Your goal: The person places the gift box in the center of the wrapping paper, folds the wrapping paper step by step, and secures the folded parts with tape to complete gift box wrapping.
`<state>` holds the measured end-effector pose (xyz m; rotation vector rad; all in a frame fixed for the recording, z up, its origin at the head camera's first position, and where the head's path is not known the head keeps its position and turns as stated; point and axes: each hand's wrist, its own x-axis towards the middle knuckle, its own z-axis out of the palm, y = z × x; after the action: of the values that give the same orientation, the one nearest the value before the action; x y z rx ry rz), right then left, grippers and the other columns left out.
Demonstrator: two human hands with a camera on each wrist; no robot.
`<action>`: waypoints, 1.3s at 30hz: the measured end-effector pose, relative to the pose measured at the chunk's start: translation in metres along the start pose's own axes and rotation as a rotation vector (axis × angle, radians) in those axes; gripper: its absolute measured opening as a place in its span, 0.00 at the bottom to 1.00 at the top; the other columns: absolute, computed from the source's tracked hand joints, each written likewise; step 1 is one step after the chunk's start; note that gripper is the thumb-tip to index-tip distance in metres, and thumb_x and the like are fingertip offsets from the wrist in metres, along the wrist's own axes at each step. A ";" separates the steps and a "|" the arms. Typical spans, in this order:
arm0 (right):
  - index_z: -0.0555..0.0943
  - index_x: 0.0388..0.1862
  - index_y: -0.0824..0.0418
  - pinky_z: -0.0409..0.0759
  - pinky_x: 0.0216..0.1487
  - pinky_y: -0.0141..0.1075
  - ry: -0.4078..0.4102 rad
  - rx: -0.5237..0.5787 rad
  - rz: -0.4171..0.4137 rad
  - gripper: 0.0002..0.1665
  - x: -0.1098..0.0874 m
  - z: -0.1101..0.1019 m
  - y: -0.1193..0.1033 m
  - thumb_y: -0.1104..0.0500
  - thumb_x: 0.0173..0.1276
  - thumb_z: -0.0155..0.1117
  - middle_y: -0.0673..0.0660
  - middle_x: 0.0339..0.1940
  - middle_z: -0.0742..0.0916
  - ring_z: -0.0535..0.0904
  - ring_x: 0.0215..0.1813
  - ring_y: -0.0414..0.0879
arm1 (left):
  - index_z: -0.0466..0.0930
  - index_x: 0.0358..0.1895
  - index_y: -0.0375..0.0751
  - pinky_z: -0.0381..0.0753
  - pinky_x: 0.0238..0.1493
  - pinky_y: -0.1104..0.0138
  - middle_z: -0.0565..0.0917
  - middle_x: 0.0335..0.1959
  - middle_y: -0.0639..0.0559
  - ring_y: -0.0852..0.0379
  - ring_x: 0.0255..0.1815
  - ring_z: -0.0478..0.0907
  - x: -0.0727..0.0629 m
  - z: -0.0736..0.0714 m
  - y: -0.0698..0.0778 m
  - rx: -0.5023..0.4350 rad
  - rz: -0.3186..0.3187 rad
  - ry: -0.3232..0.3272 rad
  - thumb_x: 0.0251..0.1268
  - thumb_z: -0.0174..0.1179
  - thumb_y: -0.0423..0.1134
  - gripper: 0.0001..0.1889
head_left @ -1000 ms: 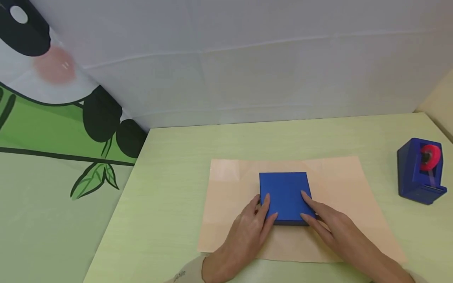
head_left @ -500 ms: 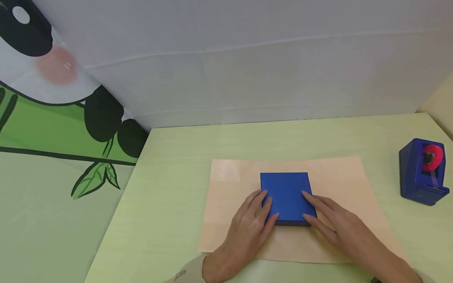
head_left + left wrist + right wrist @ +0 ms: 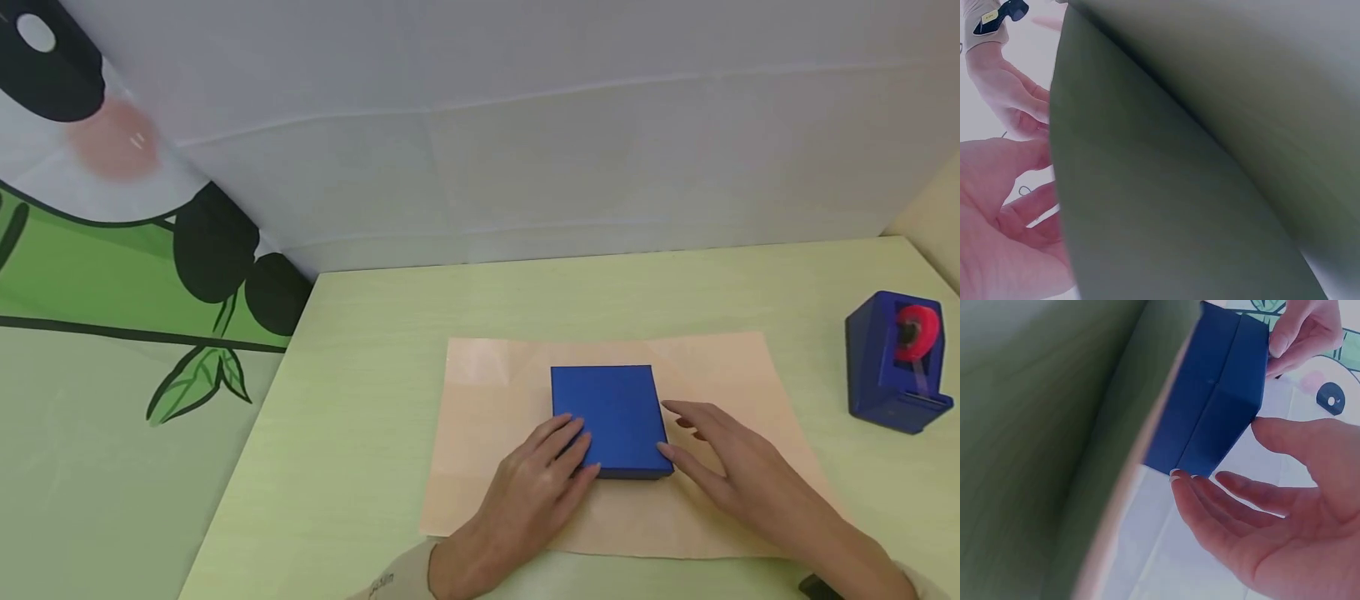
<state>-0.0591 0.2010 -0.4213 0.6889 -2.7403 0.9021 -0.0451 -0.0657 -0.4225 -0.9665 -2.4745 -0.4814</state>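
A square blue lidded box [image 3: 611, 417] sits on a sheet of tan paper [image 3: 480, 392]; a lid seam runs along its side in the right wrist view. My left hand [image 3: 525, 487] rests over the box's near left corner, fingers extended on its top and thumb along the front edge. Beside the right side, my right hand [image 3: 735, 462] has spread fingers, thumb tip at the near right corner. In the right wrist view, my right hand [image 3: 1285, 506] has fingertips right at the box's edge. The left wrist view shows my left hand [image 3: 1004, 219], the box hidden.
A blue tape dispenser [image 3: 873, 367] with a red roll stands at the right of the pale wooden table [image 3: 360, 400]. A dark object [image 3: 819, 587] lies partly under the right forearm. A white curtain [image 3: 525, 167] hangs behind; a printed cartoon cloth [image 3: 90, 275] is at left.
My right hand has drawn off the box's top, out to its right side. My left hand's fingers have slid further over the top near the left corner. The box looks barely moved.
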 end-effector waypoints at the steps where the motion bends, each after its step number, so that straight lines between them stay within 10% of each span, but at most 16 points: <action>1: 0.77 0.67 0.61 0.85 0.43 0.52 0.004 -0.008 0.004 0.31 0.000 0.000 0.002 0.58 0.66 0.76 0.57 0.55 0.86 0.86 0.50 0.53 | 0.89 0.51 0.36 0.77 0.64 0.65 0.87 0.54 0.43 0.49 0.62 0.81 0.000 0.000 0.000 -0.002 0.003 0.002 0.67 0.71 0.40 0.14; 14: 0.81 0.62 0.62 0.83 0.43 0.53 0.062 -0.069 0.046 0.29 -0.002 -0.008 0.026 0.59 0.62 0.78 0.58 0.52 0.87 0.85 0.47 0.53 | 0.90 0.49 0.40 0.80 0.61 0.67 0.88 0.53 0.45 0.50 0.59 0.82 0.000 0.000 -0.004 0.075 0.074 0.001 0.67 0.71 0.43 0.13; 25: 0.78 0.63 0.68 0.79 0.47 0.65 -0.064 -0.022 0.228 0.28 -0.006 -0.017 0.043 0.54 0.71 0.71 0.71 0.54 0.85 0.83 0.50 0.67 | 0.91 0.47 0.42 0.82 0.56 0.69 0.88 0.52 0.46 0.52 0.56 0.82 0.001 0.001 -0.004 0.074 0.069 0.013 0.67 0.71 0.43 0.12; 39: 0.75 0.60 0.76 0.70 0.54 0.70 0.007 -0.098 0.194 0.28 0.000 -0.025 0.091 0.55 0.73 0.68 0.80 0.57 0.78 0.72 0.58 0.78 | 0.91 0.48 0.42 0.82 0.55 0.71 0.88 0.53 0.46 0.52 0.56 0.82 0.015 0.008 -0.004 0.077 0.035 0.009 0.68 0.70 0.43 0.12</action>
<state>-0.1017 0.2802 -0.4483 0.4074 -2.8594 0.7976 -0.0595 -0.0564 -0.4223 -0.9729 -2.4447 -0.3759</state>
